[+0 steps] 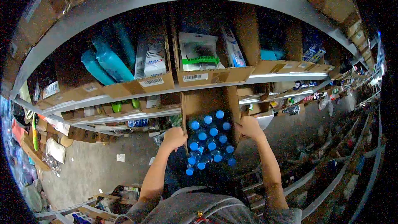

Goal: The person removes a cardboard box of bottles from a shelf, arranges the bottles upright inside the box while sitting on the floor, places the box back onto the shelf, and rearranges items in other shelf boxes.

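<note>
Between my two hands is an open cardboard box (202, 99), tilted with its near end toward my body. Several bottles with blue caps (212, 145) stand packed inside it, caps facing up at me. My left hand (175, 138) is closed on the box's left wall, and my right hand (250, 127) grips the right wall. The fingers on the box's far sides are partly hidden. The box's far end reaches to the front of the shelf (215, 81), just below a bin (215, 76) with a barcode label.
Cardboard bins along the shelf hold teal bottles (110, 60), a white box (155, 63) and a clear bag with a green stripe (200, 54). Metal racks (331, 182) stand behind me to the right. Loose packages (55, 150) lie at the left above a concrete floor (103, 157).
</note>
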`<state>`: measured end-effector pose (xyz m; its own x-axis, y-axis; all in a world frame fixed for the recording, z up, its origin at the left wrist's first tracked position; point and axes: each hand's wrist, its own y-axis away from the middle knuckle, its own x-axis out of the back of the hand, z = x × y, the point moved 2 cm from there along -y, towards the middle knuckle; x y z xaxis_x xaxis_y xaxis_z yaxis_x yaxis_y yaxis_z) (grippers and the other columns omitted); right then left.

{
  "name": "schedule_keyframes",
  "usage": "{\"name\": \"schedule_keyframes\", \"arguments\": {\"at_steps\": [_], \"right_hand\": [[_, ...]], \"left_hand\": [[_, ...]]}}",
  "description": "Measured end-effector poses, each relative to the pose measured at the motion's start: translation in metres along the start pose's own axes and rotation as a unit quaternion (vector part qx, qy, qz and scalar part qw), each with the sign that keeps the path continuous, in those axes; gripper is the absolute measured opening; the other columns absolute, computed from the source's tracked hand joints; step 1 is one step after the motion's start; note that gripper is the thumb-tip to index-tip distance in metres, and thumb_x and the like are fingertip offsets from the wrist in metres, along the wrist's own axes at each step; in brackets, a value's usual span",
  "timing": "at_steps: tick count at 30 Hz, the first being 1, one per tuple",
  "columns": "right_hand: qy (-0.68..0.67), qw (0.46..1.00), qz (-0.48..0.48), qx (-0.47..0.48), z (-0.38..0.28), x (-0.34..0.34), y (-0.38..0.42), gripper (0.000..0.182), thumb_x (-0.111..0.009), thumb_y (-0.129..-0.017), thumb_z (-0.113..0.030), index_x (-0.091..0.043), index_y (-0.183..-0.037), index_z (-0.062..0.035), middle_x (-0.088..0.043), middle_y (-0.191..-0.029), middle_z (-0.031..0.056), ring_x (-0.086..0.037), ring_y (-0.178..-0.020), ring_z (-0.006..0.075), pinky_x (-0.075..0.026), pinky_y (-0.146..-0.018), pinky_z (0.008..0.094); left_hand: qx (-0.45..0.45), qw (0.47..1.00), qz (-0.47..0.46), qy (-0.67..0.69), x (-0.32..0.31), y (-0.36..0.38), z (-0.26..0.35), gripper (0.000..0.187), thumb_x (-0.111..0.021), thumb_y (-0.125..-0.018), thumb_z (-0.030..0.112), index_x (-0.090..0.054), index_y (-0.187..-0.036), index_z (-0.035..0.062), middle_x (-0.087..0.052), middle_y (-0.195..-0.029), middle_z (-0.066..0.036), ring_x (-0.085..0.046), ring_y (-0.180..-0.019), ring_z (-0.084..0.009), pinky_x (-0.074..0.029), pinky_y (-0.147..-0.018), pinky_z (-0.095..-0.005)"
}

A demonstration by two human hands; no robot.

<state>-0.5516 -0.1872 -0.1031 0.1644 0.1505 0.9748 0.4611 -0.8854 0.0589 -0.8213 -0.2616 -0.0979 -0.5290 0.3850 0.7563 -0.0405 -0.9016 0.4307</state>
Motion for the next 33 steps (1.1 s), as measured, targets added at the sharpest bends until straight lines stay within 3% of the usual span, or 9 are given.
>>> {"name": "schedule_keyframes", "arguments": {"at_steps": [2, 3, 10, 14, 16, 18, 23, 26, 33], "right_hand": [[0.010, 0.999, -0.028, -0.024, -0.005, 0.012, -0.011, 0.030, -0.049, -0.064, -0.029, -0.053, -0.060, -0.0003, -0.050, -0.057, 0.0178, -0.050, -0.057, 0.0335, -0.040, -0.051, 0.0406], [0.009, 0.999, -0.029, -0.025, -0.005, 0.017, -0.016, 0.030, -0.049, -0.064, -0.029, -0.053, -0.060, -0.0003, -0.050, -0.057, 0.0178, -0.050, -0.057, 0.0335, -0.040, -0.051, 0.0406], [0.041, 0.998, -0.024, -0.040, 0.012, 0.026, -0.043, 0.037, -0.052, -0.062, -0.037, -0.054, -0.058, -0.0004, -0.053, -0.063, 0.0160, -0.052, -0.063, 0.0315, -0.042, -0.057, 0.0384], [0.012, 0.999, 0.031, -0.030, 0.019, 0.024, -0.056, 0.038, -0.051, -0.062, -0.035, -0.049, -0.051, 0.0009, -0.049, -0.056, 0.0185, -0.048, -0.056, 0.0333, -0.038, -0.051, 0.0391], [-0.018, 0.997, -0.002, -0.075, 0.019, 0.025, -0.066, 0.034, -0.053, -0.060, -0.037, -0.054, -0.061, -0.0033, -0.052, -0.064, 0.0176, -0.051, -0.063, 0.0310, -0.041, -0.056, 0.0392], [-0.037, 0.997, 0.025, -0.060, 0.013, 0.038, -0.070, 0.033, -0.054, -0.060, -0.036, -0.054, -0.061, -0.0035, -0.052, -0.064, 0.0175, -0.051, -0.063, 0.0309, -0.041, -0.056, 0.0395], [-0.013, 0.996, 0.041, -0.079, 0.013, 0.038, -0.089, 0.030, -0.054, -0.059, -0.033, -0.055, -0.063, -0.0037, -0.053, -0.062, 0.0162, -0.052, -0.060, 0.0308, -0.042, -0.055, 0.0394], [-0.032, 0.990, 0.118, -0.065, 0.022, 0.028, -0.096, 0.031, -0.054, -0.059, -0.034, -0.055, -0.062, -0.0039, -0.053, -0.060, 0.0157, -0.052, -0.059, 0.0308, -0.042, -0.054, 0.0393], [-0.070, 0.984, 0.072, -0.148, 0.011, 0.028, -0.080, 0.040, -0.047, -0.067, -0.041, -0.055, -0.065, -0.0019, -0.053, -0.064, 0.0183, -0.051, -0.061, 0.0314, -0.042, -0.056, 0.0368]], "left_hand": [[0.033, 0.999, -0.029, -0.009, 0.020, 0.000, 0.013, 0.030, -0.043, -0.066, 0.024, -0.052, -0.051, 0.0002, -0.049, -0.043, -0.012, -0.052, -0.043, -0.0230, -0.043, -0.053, -0.0321], [-0.011, 0.998, 0.045, -0.043, 0.021, -0.007, 0.012, 0.029, -0.044, -0.066, 0.024, -0.052, -0.050, 0.0010, -0.050, -0.045, -0.011, -0.052, -0.042, -0.0228, -0.043, -0.054, -0.0316], [0.034, 0.999, -0.004, 0.017, 0.036, -0.024, 0.013, 0.027, -0.043, -0.062, 0.023, -0.052, -0.049, 0.0004, -0.051, -0.046, -0.011, -0.052, -0.046, -0.0240, -0.043, -0.055, -0.0331], [-0.028, 0.983, 0.166, -0.074, 0.033, -0.036, 0.008, 0.032, -0.044, -0.065, 0.026, -0.053, -0.052, -0.0011, -0.051, -0.048, -0.015, -0.053, -0.053, -0.0283, -0.042, -0.055, -0.0366], [0.037, 0.994, 0.102, -0.032, 0.048, -0.034, 0.021, 0.033, -0.046, -0.065, 0.027, -0.054, -0.055, -0.0028, -0.052, -0.056, -0.019, -0.052, -0.058, -0.0312, -0.041, -0.057, -0.0387], [0.048, 0.975, 0.217, -0.011, 0.045, -0.042, 0.015, 0.034, -0.048, -0.064, 0.029, -0.054, -0.057, -0.0037, -0.052, -0.062, -0.021, -0.052, -0.061, -0.0327, -0.040, -0.057, -0.0391], [0.093, 0.954, 0.285, -0.002, 0.047, -0.062, 0.015, 0.035, -0.048, -0.065, 0.031, -0.054, -0.057, -0.0024, -0.052, -0.060, -0.020, -0.051, -0.059, -0.0331, -0.040, -0.056, -0.0385], [0.104, 0.943, 0.317, 0.017, 0.054, -0.072, 0.018, 0.036, -0.046, -0.066, 0.032, -0.054, -0.056, -0.0019, -0.052, -0.059, -0.020, -0.051, -0.059, -0.0327, -0.040, -0.055, -0.0382], [0.094, 0.940, 0.327, 0.007, 0.054, -0.075, 0.018, 0.036, -0.045, -0.067, 0.030, -0.054, -0.055, -0.0022, -0.052, -0.059, -0.020, -0.051, -0.059, -0.0325, -0.040, -0.056, -0.0389]]}}
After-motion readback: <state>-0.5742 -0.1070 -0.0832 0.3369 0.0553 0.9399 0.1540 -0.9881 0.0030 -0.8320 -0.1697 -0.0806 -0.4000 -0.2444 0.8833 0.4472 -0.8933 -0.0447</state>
